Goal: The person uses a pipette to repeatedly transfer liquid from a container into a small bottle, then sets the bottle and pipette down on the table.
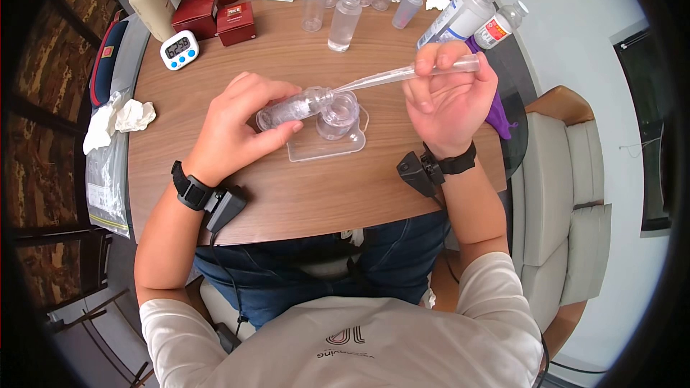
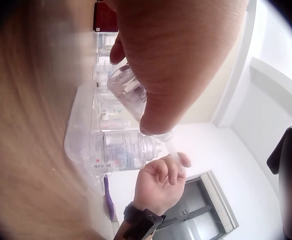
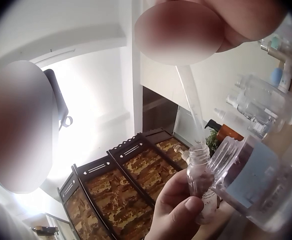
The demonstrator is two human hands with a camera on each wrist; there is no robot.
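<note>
Left hand (image 2: 173,60) grips the probably light, slick bottle (image 1: 293,109) sensibly mid-body; right hand (image 1: 453,100) pinches the likely soft dropper (image 1: 384,78).

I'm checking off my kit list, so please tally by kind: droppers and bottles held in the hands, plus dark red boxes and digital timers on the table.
Held droppers: 1
Held bottles: 1
Dark red boxes: 2
Digital timers: 1
Total: 5

Head view: above the near edge of the table (image 1: 323,201), facing forward and down. Wrist views: close, rolled sideways, facing inward from opposite sides; both include the small clear bottle (image 3: 200,174).
</note>
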